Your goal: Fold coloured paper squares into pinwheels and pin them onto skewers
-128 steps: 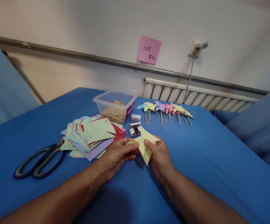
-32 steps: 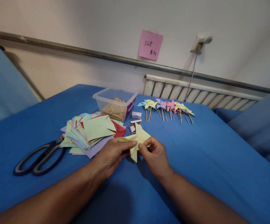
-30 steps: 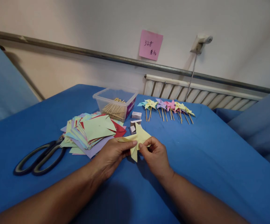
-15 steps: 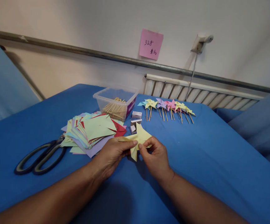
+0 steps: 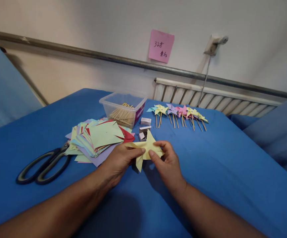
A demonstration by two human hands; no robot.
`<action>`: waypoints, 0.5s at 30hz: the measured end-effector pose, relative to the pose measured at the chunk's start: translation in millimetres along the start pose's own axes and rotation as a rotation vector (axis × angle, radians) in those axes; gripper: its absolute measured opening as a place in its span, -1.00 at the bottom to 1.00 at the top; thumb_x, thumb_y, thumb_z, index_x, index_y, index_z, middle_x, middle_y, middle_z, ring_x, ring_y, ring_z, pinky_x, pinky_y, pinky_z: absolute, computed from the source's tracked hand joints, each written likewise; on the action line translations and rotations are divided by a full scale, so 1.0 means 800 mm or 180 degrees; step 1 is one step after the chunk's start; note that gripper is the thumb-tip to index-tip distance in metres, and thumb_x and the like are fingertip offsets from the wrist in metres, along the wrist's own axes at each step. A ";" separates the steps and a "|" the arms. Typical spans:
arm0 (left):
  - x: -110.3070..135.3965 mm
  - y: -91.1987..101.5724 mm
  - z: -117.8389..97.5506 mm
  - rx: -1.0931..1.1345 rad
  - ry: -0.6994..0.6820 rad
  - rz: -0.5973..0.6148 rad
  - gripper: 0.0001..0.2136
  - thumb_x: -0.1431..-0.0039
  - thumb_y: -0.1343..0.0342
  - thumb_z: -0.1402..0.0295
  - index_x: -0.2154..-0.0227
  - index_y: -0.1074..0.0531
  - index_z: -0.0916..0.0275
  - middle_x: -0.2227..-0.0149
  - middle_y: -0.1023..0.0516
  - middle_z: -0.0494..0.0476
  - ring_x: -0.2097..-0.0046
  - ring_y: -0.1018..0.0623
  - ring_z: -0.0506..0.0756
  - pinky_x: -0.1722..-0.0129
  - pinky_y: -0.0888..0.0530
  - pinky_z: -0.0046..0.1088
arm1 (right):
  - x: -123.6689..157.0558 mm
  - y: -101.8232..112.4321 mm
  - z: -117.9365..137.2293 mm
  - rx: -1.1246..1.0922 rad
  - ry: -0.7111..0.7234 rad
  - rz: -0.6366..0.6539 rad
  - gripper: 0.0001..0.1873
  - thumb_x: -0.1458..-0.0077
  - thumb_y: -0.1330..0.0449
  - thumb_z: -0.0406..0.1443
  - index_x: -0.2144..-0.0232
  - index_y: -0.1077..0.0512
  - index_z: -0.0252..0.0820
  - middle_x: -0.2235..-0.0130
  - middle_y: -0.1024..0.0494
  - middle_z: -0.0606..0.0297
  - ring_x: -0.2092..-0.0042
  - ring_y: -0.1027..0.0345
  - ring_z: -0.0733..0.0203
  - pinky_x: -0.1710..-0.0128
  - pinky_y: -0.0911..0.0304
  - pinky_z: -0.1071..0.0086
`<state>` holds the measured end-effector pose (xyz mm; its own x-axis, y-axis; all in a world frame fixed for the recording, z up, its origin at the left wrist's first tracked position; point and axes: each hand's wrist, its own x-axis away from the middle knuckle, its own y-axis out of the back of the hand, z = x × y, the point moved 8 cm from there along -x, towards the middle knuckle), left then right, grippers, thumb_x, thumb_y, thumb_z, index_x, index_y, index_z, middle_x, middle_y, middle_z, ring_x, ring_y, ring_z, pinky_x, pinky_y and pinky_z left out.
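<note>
Both hands hold a pale yellow paper piece [image 5: 146, 148] with pointed flaps just above the blue tablecloth [image 5: 220, 165]. My left hand [image 5: 119, 162] pinches its left side between thumb and fingers. My right hand [image 5: 167, 162] pinches the middle and right side, fingers curled. A stack of cut coloured paper squares [image 5: 98, 138] lies just left of my left hand. A small open box of pins [image 5: 143, 134] sits right behind the yellow paper.
Large black scissors [image 5: 42, 165] lie at the left. A clear plastic tub of wooden sticks [image 5: 122, 109] stands behind the paper stack. A row of finished paper pinwheels on sticks [image 5: 178, 114] lies at the back. A pink note [image 5: 161, 46] hangs on the wall above a radiator.
The yellow paper has been folded flatter and lower between my fingers. My right thumb has shifted onto its middle. The hands stay in the same spot.
</note>
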<state>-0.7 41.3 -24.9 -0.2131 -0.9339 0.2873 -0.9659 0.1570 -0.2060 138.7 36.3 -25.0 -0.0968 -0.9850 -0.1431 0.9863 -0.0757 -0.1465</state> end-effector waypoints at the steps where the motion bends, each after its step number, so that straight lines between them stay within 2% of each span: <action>1: 0.001 -0.002 -0.001 -0.0050 0.0018 0.0058 -0.76 0.05 -0.24 0.34 0.30 -0.55 0.36 0.47 -0.55 0.13 0.43 -0.51 0.09 0.34 -0.43 -0.36 | -0.002 0.001 0.001 -0.0158 -0.0035 0.0004 -0.63 0.09 -0.32 -0.24 0.20 -0.35 -0.13 0.25 -0.52 0.29 0.29 -0.40 0.24 0.30 -0.31 0.37; 3: 0.003 -0.006 -0.003 -0.0161 0.0073 0.0199 -0.75 0.04 -0.22 0.36 0.27 -0.54 0.37 0.40 -0.58 0.18 0.40 -0.53 0.11 0.33 -0.44 -0.36 | -0.007 0.001 0.000 -0.0546 -0.0229 0.0101 -0.55 0.11 -0.34 -0.21 0.16 -0.31 -0.12 0.21 -0.52 0.26 0.26 -0.42 0.22 0.28 -0.33 0.35; 5: 0.006 -0.011 -0.003 -0.0330 0.0157 0.0296 -0.78 0.04 -0.20 0.39 0.30 -0.54 0.37 0.38 -0.59 0.20 0.37 -0.54 0.12 0.33 -0.43 -0.37 | -0.009 -0.006 -0.005 -0.0847 -0.0555 0.0349 -0.54 0.14 -0.37 -0.18 0.19 -0.31 -0.15 0.28 -0.54 0.28 0.32 -0.43 0.23 0.32 -0.34 0.35; 8: 0.010 -0.015 -0.003 -0.0631 0.0263 0.0327 -0.82 0.05 -0.20 0.39 0.35 -0.53 0.35 0.40 -0.59 0.18 0.37 -0.56 0.13 0.36 -0.43 -0.39 | -0.007 -0.017 -0.014 -0.0880 -0.0971 0.0747 -0.53 0.21 -0.41 -0.19 0.25 -0.34 -0.18 0.41 -0.52 0.36 0.45 -0.38 0.31 0.42 -0.30 0.41; 15: 0.012 -0.021 -0.010 -0.0900 0.0126 0.0626 -0.84 0.08 -0.20 0.41 0.36 -0.50 0.30 0.41 -0.59 0.11 0.36 -0.56 0.10 0.41 -0.40 -0.46 | -0.001 -0.025 -0.025 -0.0676 -0.1148 0.1085 -0.57 0.25 -0.42 -0.21 0.31 -0.38 -0.18 0.50 -0.46 0.45 0.54 -0.30 0.37 0.52 -0.21 0.46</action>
<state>12.6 32.4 -11.2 -0.3993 -0.8646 0.3049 -0.9072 0.4207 0.0048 116.2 41.4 -41.3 0.3130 -0.9418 0.1227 0.9015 0.2540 -0.3504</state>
